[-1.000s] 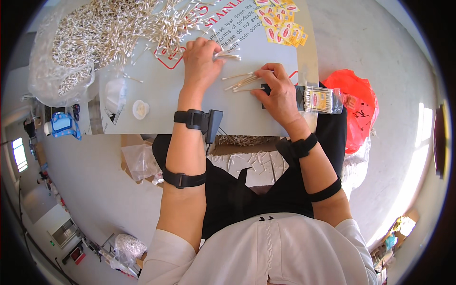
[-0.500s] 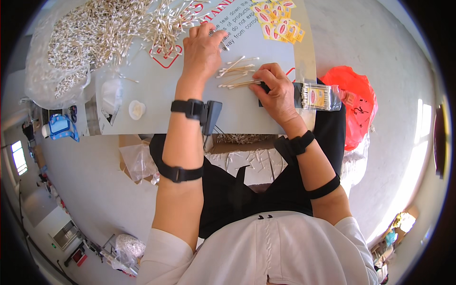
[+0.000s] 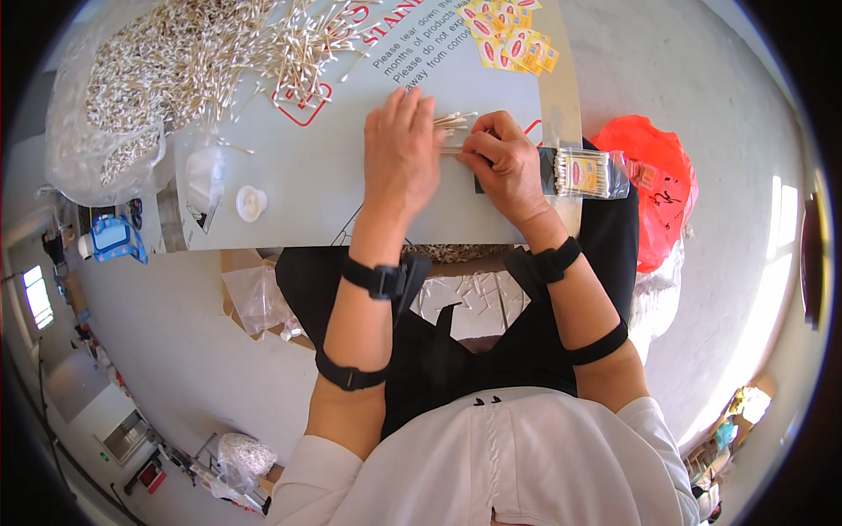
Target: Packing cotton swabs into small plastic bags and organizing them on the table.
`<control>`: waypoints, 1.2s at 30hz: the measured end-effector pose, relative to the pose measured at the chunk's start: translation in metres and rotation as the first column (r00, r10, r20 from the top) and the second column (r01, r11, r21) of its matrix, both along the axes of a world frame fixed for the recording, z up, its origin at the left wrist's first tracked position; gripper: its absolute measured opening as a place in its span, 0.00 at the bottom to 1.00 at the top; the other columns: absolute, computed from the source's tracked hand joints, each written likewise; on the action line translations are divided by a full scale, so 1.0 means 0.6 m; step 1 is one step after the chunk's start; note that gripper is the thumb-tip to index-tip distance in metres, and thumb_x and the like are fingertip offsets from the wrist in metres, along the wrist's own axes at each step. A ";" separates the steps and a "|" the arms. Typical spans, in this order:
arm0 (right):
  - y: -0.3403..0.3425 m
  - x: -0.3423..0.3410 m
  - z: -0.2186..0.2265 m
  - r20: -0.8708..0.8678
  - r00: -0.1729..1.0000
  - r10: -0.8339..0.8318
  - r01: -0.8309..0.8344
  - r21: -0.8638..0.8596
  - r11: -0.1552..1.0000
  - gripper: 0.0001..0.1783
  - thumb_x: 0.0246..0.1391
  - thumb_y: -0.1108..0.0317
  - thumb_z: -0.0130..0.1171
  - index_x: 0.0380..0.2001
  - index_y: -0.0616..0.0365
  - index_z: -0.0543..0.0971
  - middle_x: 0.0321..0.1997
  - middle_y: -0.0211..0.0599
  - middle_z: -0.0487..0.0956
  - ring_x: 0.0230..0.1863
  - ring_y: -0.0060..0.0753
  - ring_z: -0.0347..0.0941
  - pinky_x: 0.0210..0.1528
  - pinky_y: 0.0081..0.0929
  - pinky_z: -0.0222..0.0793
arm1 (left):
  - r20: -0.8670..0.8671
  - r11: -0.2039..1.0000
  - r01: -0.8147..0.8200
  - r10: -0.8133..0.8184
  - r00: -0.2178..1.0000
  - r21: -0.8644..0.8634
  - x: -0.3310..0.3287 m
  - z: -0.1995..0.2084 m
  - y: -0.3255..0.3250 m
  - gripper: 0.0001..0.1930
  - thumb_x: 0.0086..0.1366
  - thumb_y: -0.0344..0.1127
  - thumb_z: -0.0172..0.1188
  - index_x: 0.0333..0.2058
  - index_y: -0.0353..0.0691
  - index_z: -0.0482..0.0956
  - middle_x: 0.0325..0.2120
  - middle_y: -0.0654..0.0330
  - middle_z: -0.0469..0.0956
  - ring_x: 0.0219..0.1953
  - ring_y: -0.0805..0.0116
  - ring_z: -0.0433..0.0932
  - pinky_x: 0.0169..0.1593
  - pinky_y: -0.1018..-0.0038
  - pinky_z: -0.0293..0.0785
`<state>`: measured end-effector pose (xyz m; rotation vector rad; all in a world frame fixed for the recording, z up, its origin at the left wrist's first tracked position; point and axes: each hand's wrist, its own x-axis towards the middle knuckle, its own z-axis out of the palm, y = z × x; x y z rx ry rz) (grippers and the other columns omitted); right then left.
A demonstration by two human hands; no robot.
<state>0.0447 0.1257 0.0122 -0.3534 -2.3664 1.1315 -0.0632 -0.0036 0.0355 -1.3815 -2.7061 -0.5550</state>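
My right hand (image 3: 506, 167) pinches a few cotton swabs (image 3: 451, 150) between thumb and bent fingers, just above the tabletop. To its left, my left hand (image 3: 403, 153) is stretched out with the palm down, its fingers beside the swabs and covering their left ends. A small loose bunch of cotton swabs (image 3: 453, 121) lies between the fingertips of both hands. Close to my right wrist, a clear packet of cotton swabs (image 3: 582, 173) with a yellow and white label lies on a dark strip at the table's right edge.
A large heap of cotton swabs (image 3: 167, 79) spills from a clear bag at the far left. Yellow label cards (image 3: 517, 44) lie far right. A small white cup (image 3: 252, 203) stands near left. A red bag (image 3: 649, 193) hangs beyond the right edge.
My left hand has come nearer and to the right, from the far side of the table to the swabs beside my right hand. The right hand has barely moved.
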 end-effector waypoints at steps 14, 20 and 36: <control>-0.012 0.005 0.000 -0.046 0.998 -0.033 0.032 -0.028 0.999 0.08 0.37 0.81 0.65 0.24 0.59 0.80 0.40 0.38 0.73 0.39 0.40 0.72 0.40 0.33 0.72 | -0.055 0.976 0.118 -0.131 0.990 -0.185 -0.035 -0.029 -0.005 0.38 0.68 0.58 0.52 0.70 0.45 0.55 0.72 0.56 0.53 0.74 0.58 0.50 0.72 0.46 0.43; -0.025 0.004 0.001 -0.099 0.991 -0.093 0.088 -0.049 0.995 0.14 0.40 0.82 0.62 0.35 0.62 0.80 0.52 0.44 0.72 0.51 0.45 0.71 0.52 0.34 0.71 | 0.061 0.988 0.129 -0.124 0.990 -0.085 0.010 -0.036 -0.023 0.37 0.69 0.57 0.52 0.69 0.40 0.58 0.71 0.50 0.53 0.73 0.53 0.49 0.72 0.46 0.43; -0.012 -0.027 -0.022 -0.210 0.940 -0.269 0.045 -0.706 0.707 0.21 0.70 0.66 0.46 0.60 0.67 0.71 0.69 0.44 0.66 0.67 0.32 0.64 0.71 0.29 0.58 | 0.490 0.765 -0.290 -0.037 0.871 0.575 0.006 -0.042 -0.006 0.22 0.67 0.35 0.57 0.58 0.34 0.69 0.58 0.51 0.68 0.62 0.59 0.65 0.65 0.63 0.61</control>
